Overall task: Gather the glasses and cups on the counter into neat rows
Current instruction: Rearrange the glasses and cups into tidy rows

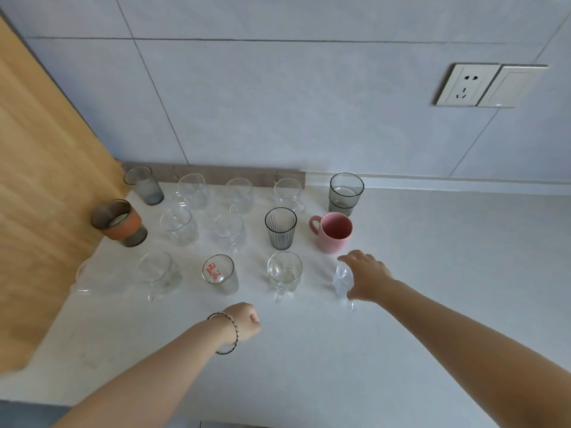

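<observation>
Head view: right hand (pixel 366 278) wraps the clear glass (pixel 343 281) at the front row's three-o'clock end; left hand (pixel 244 322), fisted, empty, lies farther off.

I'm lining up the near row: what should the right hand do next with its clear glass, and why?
Probably set the clear glass upright below the pink mug. The right hand holds it tilted at the near row's right end, beside the handled glass, so that seems to be its slot.

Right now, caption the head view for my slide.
Right hand grips a clear glass cup at the front row's end, near the pink ceramic mug; left hand rests fisted.
</observation>
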{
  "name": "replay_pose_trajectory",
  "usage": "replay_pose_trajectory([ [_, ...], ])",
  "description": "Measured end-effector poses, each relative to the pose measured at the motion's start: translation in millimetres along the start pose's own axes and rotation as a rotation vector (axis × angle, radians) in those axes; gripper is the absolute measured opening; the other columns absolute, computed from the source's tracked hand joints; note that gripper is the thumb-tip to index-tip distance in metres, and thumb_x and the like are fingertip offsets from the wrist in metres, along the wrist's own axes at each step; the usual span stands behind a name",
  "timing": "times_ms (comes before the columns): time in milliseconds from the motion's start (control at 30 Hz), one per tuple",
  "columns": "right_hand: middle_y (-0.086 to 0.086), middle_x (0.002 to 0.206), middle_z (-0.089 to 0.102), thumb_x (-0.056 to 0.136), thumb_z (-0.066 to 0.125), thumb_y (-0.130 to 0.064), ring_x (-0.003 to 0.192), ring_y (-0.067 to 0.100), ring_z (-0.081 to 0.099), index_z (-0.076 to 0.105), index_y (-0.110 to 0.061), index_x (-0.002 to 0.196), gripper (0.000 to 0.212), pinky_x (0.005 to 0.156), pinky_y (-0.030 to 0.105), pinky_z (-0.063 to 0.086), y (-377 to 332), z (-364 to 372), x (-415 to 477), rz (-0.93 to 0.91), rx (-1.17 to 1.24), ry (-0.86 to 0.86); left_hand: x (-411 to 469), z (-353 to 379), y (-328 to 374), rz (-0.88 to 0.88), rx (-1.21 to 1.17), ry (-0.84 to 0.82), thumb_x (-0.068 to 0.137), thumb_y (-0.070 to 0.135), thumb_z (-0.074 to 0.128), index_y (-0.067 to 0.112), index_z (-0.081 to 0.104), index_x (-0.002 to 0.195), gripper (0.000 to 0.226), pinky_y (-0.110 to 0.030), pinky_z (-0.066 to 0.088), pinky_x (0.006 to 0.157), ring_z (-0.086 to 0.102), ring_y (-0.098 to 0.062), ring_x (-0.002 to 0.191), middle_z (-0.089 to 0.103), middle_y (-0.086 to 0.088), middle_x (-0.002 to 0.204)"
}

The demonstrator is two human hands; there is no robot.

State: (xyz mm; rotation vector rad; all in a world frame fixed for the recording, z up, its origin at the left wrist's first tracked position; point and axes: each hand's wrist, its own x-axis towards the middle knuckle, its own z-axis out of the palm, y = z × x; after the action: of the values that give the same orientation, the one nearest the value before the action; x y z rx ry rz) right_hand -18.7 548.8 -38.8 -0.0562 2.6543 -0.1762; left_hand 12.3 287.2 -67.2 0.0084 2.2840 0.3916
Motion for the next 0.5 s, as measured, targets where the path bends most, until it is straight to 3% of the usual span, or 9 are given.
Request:
replay_pose_trajectory([
  [100, -0.003, 0.144, 0.041, 0.082, 0.061, -0.029, 0.132, 0.021, 0.037, 0.039, -0.024, 0.140, 0.062, 0.109, 0.034, 0.034, 0, -6, -4, -0.021, 0.046, 0.036, -5, -3, 6, 0.005, -0.026, 0.024, 0.083, 0.013, 0.041, 0.025, 0.034, 0.061, 0.026, -0.021, 0.024, 0.052, 0.035, -0.017, 0.078, 0.040, -0.001, 0.087],
  [167, -0.002, 0.139, 0.050, 0.086, 0.055, -0.027, 0.129, 0.021, 0.042, 0.046, -0.022, 0.135, 0.049, 0.106, 0.033, 0.036, -5, -13, -5, -0.032, 0.080, 0.052, -12, -8, 11, 0.005, -0.055, 0.057, 0.085, 0.014, 0.041, 0.025, 0.047, 0.067, 0.021, -0.023, 0.031, 0.059, 0.039, -0.019, 0.080, 0.045, -0.003, 0.088],
  [233, -0.002, 0.134, 0.054, 0.088, 0.053, -0.026, 0.126, 0.020, 0.047, 0.051, -0.021, 0.129, 0.042, 0.103, 0.032, 0.040, -12, -19, -5, -0.054, 0.110, 0.051, -20, -17, 14, 0.005, -0.077, 0.103, 0.089, 0.016, 0.043, 0.016, 0.063, 0.095, 0.021, -0.021, 0.036, 0.073, 0.047, -0.017, 0.087, 0.056, -0.006, 0.099],
  [300, -0.002, 0.128, 0.058, 0.089, 0.054, -0.026, 0.121, 0.018, 0.052, 0.054, -0.021, 0.126, 0.037, 0.099, 0.031, 0.043, -22, -26, -6, -0.091, 0.115, 0.038, -26, -26, 14, 0.011, -0.099, 0.177, 0.091, 0.017, 0.043, 0.010, 0.060, 0.111, 0.028, -0.020, 0.036, 0.078, 0.053, -0.018, 0.097, 0.060, -0.006, 0.117],
  [400, -0.001, 0.119, 0.062, 0.088, 0.055, -0.023, 0.114, 0.020, 0.057, 0.055, -0.019, 0.122, 0.035, 0.094, 0.031, 0.046, -43, -36, -5, -0.148, 0.138, 0.029, -39, -45, 9, 0.018, -0.116, 0.223, 0.091, 0.017, 0.043, 0.009, 0.060, 0.112, 0.028, -0.020, 0.036, 0.078, 0.056, -0.020, 0.105, 0.060, -0.006, 0.121],
  [500, -0.001, 0.120, 0.062, 0.088, 0.055, -0.025, 0.118, 0.019, 0.055, 0.058, -0.018, 0.121, 0.033, 0.095, 0.030, 0.045, -73, -47, 2, -0.203, 0.089, 0.030, -47, -75, -7, 0.016, -0.114, 0.275, 0.090, 0.018, 0.044, 0.019, 0.059, 0.096, 0.017, -0.024, 0.041, 0.082, 0.057, -0.020, 0.106, 0.059, -0.003, 0.107],
])
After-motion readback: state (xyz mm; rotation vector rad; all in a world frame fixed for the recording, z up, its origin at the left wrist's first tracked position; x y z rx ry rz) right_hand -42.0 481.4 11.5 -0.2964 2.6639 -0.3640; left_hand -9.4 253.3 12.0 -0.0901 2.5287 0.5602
